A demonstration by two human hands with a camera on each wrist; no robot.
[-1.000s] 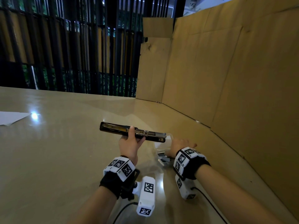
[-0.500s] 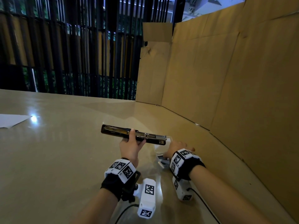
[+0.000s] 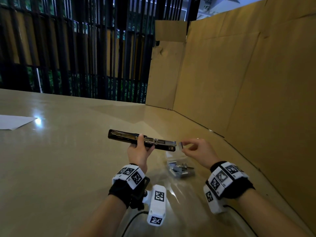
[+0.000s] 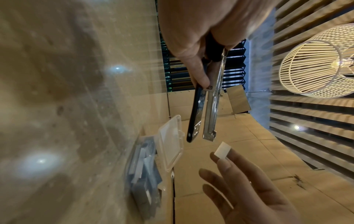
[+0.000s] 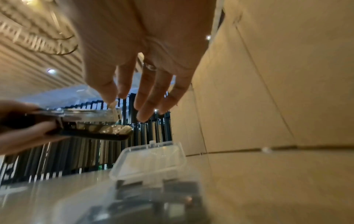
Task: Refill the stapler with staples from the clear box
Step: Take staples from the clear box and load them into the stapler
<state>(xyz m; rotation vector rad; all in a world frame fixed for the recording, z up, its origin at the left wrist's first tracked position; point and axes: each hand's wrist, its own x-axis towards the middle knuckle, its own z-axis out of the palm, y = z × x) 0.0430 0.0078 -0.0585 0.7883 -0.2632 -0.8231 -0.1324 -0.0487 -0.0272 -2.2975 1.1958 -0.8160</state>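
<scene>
Metal staples (image 3: 180, 145), light and brittle: right hand (image 3: 198, 152) is pinching them mid-frame; left hand (image 3: 139, 151) is gripping the rigid, opened stapler (image 3: 142, 140) at its middle.

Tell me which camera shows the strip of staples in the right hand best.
The left wrist view: the staple strip shows bright and unblocked, pinched at the right hand's fingertips. The head view shows it small beside the stapler. The right wrist view shows only a blurred sliver.

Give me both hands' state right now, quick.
Left hand: closed, holding the opened stapler off the table.
Right hand: closed, pinching a staple strip beside the stapler's front end.
</scene>
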